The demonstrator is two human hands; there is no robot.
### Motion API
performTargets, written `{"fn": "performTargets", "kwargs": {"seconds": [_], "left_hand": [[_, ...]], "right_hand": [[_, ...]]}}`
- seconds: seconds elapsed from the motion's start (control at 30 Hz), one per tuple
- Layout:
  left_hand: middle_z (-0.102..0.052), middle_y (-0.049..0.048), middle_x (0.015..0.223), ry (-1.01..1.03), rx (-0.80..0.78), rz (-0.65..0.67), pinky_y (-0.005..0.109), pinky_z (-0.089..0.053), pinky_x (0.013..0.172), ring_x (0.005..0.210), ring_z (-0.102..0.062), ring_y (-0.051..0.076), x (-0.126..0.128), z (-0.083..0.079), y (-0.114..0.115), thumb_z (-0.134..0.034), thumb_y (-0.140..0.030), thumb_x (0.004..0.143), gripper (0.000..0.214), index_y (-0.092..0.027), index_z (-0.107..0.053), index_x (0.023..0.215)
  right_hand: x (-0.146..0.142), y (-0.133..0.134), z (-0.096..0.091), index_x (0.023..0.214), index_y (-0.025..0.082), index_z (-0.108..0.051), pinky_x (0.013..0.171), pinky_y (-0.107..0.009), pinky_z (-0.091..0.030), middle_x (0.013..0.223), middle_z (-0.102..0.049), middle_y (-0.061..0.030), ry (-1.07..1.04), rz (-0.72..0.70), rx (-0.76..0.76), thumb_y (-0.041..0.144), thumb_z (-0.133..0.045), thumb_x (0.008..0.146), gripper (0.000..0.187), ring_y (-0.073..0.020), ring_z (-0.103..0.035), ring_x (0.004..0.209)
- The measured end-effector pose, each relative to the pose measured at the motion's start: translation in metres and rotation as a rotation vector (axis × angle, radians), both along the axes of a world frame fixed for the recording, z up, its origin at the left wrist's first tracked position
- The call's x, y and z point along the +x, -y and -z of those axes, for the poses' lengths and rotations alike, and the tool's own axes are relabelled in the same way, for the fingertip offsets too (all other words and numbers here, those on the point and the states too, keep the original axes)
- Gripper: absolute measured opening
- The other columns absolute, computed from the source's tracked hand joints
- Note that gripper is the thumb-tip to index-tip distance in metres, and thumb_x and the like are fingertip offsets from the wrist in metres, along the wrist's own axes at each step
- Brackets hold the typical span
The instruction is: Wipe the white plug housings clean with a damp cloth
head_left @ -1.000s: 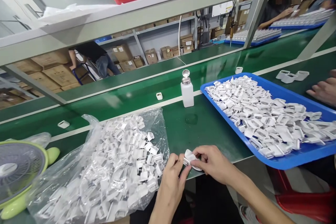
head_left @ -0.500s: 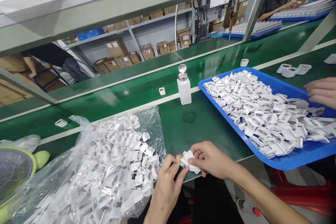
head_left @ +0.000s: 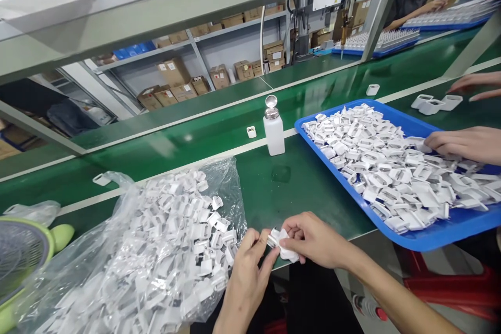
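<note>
The left hand (head_left: pixel 246 276) and right hand (head_left: pixel 313 240) pinch a white plastic part (head_left: pixel 282 245) between them, beside a full clear bag (head_left: pixel 230 188); a blue tray (head_left: pixel 352 188) is heaped.

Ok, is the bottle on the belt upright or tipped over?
Upright: the white bottle stands on its base, metal cap on top.

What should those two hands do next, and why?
I'd guess the right hand should set the white plastic parts into the blue tray. Both it and the left hand are pinching those parts, and the tray, heaped with similar parts, lies just beyond the right hand.
</note>
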State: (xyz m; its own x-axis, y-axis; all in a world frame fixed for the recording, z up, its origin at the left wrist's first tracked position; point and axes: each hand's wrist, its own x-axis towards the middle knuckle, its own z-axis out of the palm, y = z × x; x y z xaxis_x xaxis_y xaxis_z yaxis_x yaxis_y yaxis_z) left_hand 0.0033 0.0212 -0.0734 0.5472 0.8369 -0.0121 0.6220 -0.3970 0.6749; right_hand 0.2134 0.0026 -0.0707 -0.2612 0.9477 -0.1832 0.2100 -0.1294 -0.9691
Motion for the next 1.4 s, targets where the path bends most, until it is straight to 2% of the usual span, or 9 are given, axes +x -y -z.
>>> {"fn": "performTargets", "kwargs": {"seconds": [0.4,0.57,0.8,0.93,1.03,1.13,1.23,1.33,1.4], "left_hand": [[-0.042,0.0003,0.090,0.031,-0.003,0.001,0.027,-0.050,0.078,0.081,-0.054,0.016,0.000,0.002,-0.002,-0.047,-0.034,0.104,0.032,-0.018,-0.065,0.125],[-0.044,0.0016,0.093,0.033,0.007,0.033,0.028,-0.050,0.085,0.086,-0.056,0.017,-0.001,0.005,-0.001,-0.047,-0.030,0.104,0.033,-0.017,-0.061,0.131],[-0.049,0.0044,0.095,0.017,0.002,-0.035,0.031,-0.054,0.082,0.081,-0.060,0.019,-0.001,0.000,0.001,-0.045,-0.035,0.103,0.036,-0.018,-0.063,0.130],[-0.060,0.0109,0.108,0.029,0.039,-0.085,0.036,-0.055,0.089,0.095,-0.067,0.023,-0.003,0.011,0.007,-0.044,-0.032,0.100,0.044,-0.021,-0.060,0.139],[-0.060,0.0144,0.134,0.037,0.066,-0.171,0.040,-0.052,0.099,0.122,-0.062,0.030,-0.002,0.014,0.009,-0.051,-0.027,0.092,0.062,-0.025,-0.044,0.154],[-0.052,0.0129,0.146,0.123,0.149,-0.275,0.043,-0.052,0.098,0.134,-0.052,0.033,0.010,-0.012,0.004,-0.054,-0.029,0.090,0.070,-0.032,-0.035,0.158],[-0.054,0.0142,0.137,0.327,0.208,-0.385,0.041,-0.055,0.090,0.117,-0.059,0.028,0.042,-0.060,-0.021,-0.057,-0.040,0.093,0.076,-0.026,-0.023,0.160],[-0.060,0.0118,0.126,0.481,0.175,-0.500,0.034,-0.055,0.089,0.106,-0.062,0.021,0.087,-0.097,-0.067,-0.054,-0.030,0.094,0.050,-0.018,-0.041,0.141],[-0.058,0.0150,0.131,0.460,0.170,-0.557,0.035,-0.053,0.096,0.118,-0.059,0.023,0.117,-0.101,-0.103,-0.055,-0.020,0.092,0.043,-0.014,-0.045,0.134]], "right_hand": [[-0.005,-0.005,0.006,0.071,0.019,-0.059,0.047,-0.023,-0.047,0.066,-0.072,-0.0015,0.013,0.109,0.000,0.030,-0.060,0.089,0.021,-0.0186,-0.070,0.052],[-0.008,-0.001,0.007,0.065,0.020,-0.056,0.045,-0.021,-0.041,0.054,-0.065,0.0022,-0.004,0.067,-0.001,0.027,-0.064,0.087,0.024,-0.0157,-0.066,0.046],[-0.005,-0.001,0.015,0.073,0.019,-0.057,0.042,-0.020,-0.034,0.059,-0.061,0.0027,-0.109,0.216,-0.007,0.042,-0.066,0.088,0.028,-0.0113,-0.057,0.042],[0.008,0.004,0.000,0.073,0.018,-0.058,0.042,-0.021,-0.023,0.059,-0.054,0.0039,-0.157,0.313,0.023,0.055,-0.066,0.088,0.041,-0.0073,-0.044,0.043],[0.021,0.011,-0.026,0.073,0.018,-0.060,0.051,-0.022,-0.034,0.065,-0.055,0.0024,-0.172,0.340,0.066,0.053,-0.068,0.089,0.039,-0.0109,-0.050,0.058],[0.032,0.015,-0.055,0.078,0.018,-0.067,0.072,-0.026,-0.046,0.085,-0.063,-0.0014,-0.185,0.328,0.128,0.050,-0.068,0.089,0.034,-0.0174,-0.059,0.081],[0.041,0.011,-0.075,0.091,0.021,-0.072,0.085,-0.029,-0.049,0.108,-0.067,-0.0044,-0.141,0.343,0.194,0.053,-0.066,0.090,0.033,-0.0233,-0.062,0.101],[0.049,0.000,-0.081,0.089,0.020,-0.070,0.082,-0.032,-0.049,0.096,-0.069,-0.0049,-0.028,0.382,0.270,0.056,-0.062,0.090,0.037,-0.0246,-0.063,0.093],[0.055,-0.008,-0.079,0.073,0.021,-0.063,0.070,-0.031,-0.045,0.075,-0.062,-0.0024,0.083,0.450,0.323,0.055,-0.063,0.088,0.037,-0.0225,-0.058,0.076]]}}
